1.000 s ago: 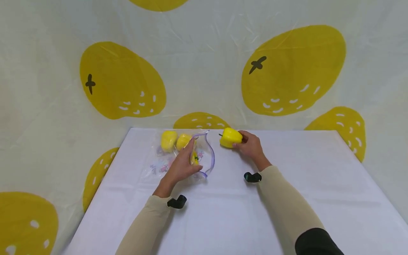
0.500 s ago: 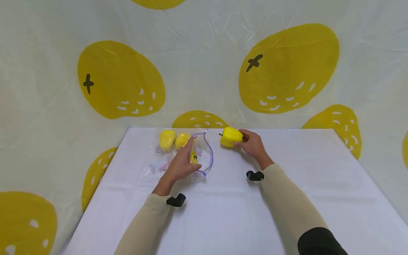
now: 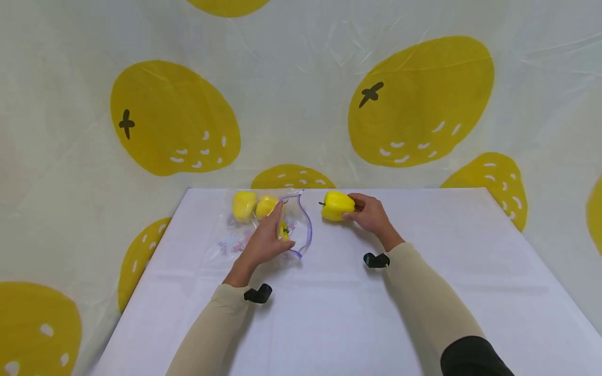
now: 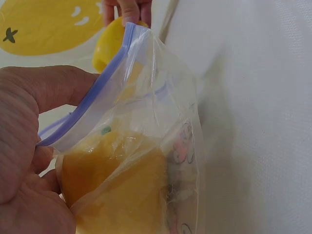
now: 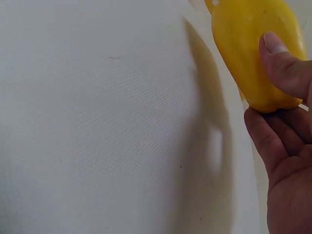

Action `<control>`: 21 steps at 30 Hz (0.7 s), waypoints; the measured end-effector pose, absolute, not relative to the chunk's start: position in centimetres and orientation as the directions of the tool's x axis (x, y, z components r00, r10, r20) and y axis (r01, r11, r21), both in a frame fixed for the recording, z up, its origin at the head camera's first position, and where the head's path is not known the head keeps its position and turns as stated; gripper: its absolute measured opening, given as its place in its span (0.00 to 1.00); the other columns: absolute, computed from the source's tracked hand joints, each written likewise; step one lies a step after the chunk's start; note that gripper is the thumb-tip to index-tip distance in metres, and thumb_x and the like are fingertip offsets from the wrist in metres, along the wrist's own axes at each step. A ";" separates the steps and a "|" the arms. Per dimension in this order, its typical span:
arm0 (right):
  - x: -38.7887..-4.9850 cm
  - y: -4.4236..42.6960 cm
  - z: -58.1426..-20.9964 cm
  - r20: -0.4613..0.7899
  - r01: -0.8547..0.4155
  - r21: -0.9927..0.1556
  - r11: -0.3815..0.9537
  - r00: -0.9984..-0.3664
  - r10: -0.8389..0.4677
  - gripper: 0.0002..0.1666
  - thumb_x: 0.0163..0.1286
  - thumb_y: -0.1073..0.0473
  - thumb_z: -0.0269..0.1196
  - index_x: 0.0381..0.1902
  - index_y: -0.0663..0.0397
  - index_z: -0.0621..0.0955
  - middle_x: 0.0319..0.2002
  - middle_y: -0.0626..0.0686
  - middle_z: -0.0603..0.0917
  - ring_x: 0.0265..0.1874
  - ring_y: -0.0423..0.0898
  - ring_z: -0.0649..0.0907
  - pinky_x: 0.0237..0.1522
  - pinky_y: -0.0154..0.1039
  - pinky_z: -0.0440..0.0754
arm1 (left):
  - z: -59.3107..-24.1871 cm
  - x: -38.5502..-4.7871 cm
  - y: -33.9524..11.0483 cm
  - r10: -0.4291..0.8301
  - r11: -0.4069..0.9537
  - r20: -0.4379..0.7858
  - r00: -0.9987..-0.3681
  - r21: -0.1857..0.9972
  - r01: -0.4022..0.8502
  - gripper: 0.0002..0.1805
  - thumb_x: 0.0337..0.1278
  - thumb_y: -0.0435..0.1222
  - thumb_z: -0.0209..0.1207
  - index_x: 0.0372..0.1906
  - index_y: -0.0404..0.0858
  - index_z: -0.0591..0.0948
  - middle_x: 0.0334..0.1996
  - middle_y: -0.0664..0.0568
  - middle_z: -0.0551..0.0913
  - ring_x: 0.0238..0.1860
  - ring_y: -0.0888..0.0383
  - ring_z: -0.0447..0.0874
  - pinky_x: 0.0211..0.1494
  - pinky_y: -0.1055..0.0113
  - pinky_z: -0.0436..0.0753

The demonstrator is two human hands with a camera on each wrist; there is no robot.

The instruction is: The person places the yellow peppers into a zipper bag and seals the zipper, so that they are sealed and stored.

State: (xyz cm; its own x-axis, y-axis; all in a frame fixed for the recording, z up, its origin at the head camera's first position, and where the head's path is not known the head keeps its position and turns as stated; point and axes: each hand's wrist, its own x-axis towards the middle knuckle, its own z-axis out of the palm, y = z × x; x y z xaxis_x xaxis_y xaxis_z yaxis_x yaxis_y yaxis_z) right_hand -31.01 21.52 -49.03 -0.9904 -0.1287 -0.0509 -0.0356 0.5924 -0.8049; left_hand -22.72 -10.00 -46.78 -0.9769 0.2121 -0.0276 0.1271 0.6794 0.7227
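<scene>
My left hand holds the upper zip edge of a clear zip bag, whose purple-rimmed mouth gapes to the right. Inside lie yellow bell peppers: one bell pepper at the far left, one beside it, and one partly hidden by my hand. In the left wrist view a bell pepper shows through the film beneath the fingers. My right hand grips another yellow bell pepper by its base, thumb on the side, stem toward the bag. It is just right of the mouth, apart from it.
A white cloth covers the table, with its back edge just behind the bag. Behind it hangs a pale backdrop printed with large yellow fruit.
The bell pepper in my right hand has lowered slightly toward me. My left hand keeps the bag mouth spread as before. The head view has shifted a little.
</scene>
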 end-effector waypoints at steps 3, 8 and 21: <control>-30.7 21.5 -49.1 -0.048 -0.040 -0.807 0.590 -0.990 -0.133 0.41 0.67 0.56 0.74 0.75 0.55 0.73 0.71 0.61 0.79 0.68 0.60 0.80 0.73 0.55 0.77 | -46.9 -22.6 -10.1 0.209 0.678 -0.033 -0.977 0.725 0.120 0.62 0.54 0.41 0.74 0.86 0.53 0.46 0.86 0.56 0.54 0.85 0.43 0.52 0.85 0.42 0.57; -30.2 21.5 -49.3 -0.049 -0.048 -0.802 0.595 -0.988 -0.146 0.41 0.66 0.57 0.74 0.75 0.56 0.72 0.71 0.61 0.78 0.68 0.60 0.80 0.73 0.55 0.76 | -47.2 -22.4 -10.0 0.207 0.675 -0.028 -0.978 0.728 0.122 0.62 0.54 0.41 0.74 0.86 0.54 0.46 0.85 0.57 0.54 0.85 0.43 0.52 0.85 0.42 0.58; -29.6 21.5 -49.6 -0.081 -0.043 -0.810 0.584 -0.979 -0.185 0.41 0.64 0.58 0.76 0.74 0.54 0.75 0.72 0.59 0.78 0.69 0.59 0.80 0.74 0.55 0.76 | -47.7 -22.2 -10.2 0.231 0.670 0.011 -0.973 0.723 0.167 0.62 0.54 0.41 0.74 0.86 0.51 0.46 0.86 0.55 0.53 0.85 0.44 0.52 0.86 0.43 0.55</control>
